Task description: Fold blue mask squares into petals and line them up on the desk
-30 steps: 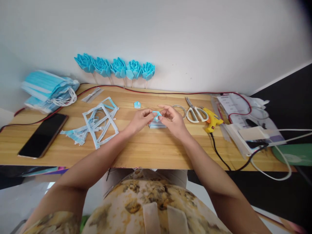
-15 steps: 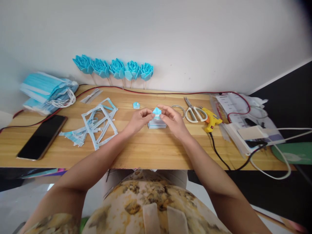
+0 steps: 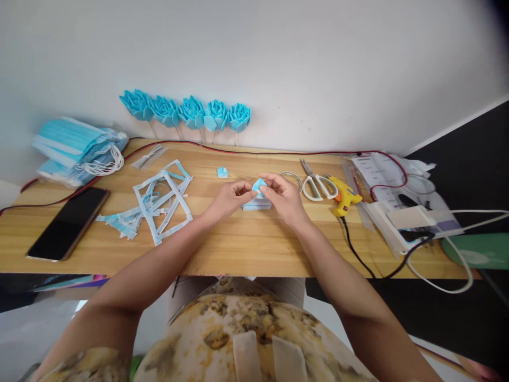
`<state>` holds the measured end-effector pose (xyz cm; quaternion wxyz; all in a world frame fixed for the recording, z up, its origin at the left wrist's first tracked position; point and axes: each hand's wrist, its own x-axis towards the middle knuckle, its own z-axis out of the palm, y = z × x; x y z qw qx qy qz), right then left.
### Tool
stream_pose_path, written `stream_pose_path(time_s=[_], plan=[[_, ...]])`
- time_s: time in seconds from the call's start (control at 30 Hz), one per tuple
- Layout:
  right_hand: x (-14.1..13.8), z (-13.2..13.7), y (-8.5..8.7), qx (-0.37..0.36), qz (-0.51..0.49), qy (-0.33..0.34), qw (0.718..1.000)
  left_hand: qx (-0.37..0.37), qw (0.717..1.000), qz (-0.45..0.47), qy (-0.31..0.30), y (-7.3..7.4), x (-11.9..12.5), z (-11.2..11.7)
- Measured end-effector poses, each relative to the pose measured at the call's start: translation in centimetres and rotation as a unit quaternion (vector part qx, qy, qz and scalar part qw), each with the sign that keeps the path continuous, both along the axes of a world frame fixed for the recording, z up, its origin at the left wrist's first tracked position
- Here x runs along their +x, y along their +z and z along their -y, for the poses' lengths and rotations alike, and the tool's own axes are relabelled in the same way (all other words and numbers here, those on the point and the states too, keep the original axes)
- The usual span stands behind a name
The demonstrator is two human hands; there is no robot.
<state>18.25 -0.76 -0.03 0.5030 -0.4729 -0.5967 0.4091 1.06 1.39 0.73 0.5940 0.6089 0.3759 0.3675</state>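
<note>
Between my two hands, just above the pile of sheets, is the small blue piece that I am folding. My left hand pinches it at its left lower side, and my right hand presses it with the thumb on the front; so both hands are closed on the same piece, near together but not touching, as far as I can see. The fingers behind it are hidden. Its top comes to a point, so I judge that the first folds are made, but I cannot tell if the last one is done.

Beyond my left hand lies one other folded piece, flat on the table, and it looks finished. Farther beyond, five blue flowers on thin sticks lean at the wall, and they seem complete. To the left of my hands, the cut strips lie in a loose heap, so some cutting is surely done. What is left seems much more: the sheets under my hands look unfolded, though I cannot count them. Right of my right hand, the scissors and the yellow glue gun lie unheld.
</note>
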Motion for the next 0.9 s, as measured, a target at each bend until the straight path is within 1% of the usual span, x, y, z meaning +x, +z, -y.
stream_pose_path(time_s=[0.1, 0.27, 0.37, 0.47, 0.53, 0.63, 0.73, 0.8, 0.9], plan=[[0.05, 0.06, 0.11, -0.002, 0.005, 0.0, 1.0, 0.01, 1.0, -0.008, 0.001, -0.11, -0.04, 0.05], [-0.11, 0.14, 0.2, -0.009, 0.001, 0.022, 1.0, 0.029, 0.999, -0.032, -0.003, 0.05, 0.06, 0.28], [-0.07, 0.1, 0.11, -0.007, 0.002, 0.006, 1.0, 0.029, 0.999, -0.033, -0.007, 0.02, 0.14, 0.32], [0.11, 0.03, 0.14, -0.002, -0.008, -0.015, 1.0, 0.016, 1.0, -0.02, -0.008, -0.14, 0.1, 0.18], [0.2, 0.01, 0.24, -0.004, -0.013, -0.017, 1.0, 0.004, 1.0, 0.005, 0.002, -0.26, 0.04, 0.02], [0.16, -0.02, 0.27, -0.023, -0.027, 0.003, 0.999, -0.004, 0.999, 0.03, 0.036, -0.37, -0.02, -0.19], [0.03, -0.11, -0.03, -0.037, -0.043, 0.027, 0.998, -0.005, 0.998, 0.026, 0.059, -0.4, -0.01, -0.26], [-0.02, -0.18, -0.28, -0.036, -0.041, 0.032, 0.998, -0.006, 0.998, 0.027, 0.056, -0.41, 0.01, -0.24], [-0.01, -0.23, -0.43, -0.03, -0.031, 0.021, 0.999, -0.008, 0.999, 0.027, 0.037, -0.47, 0.02, -0.19]])
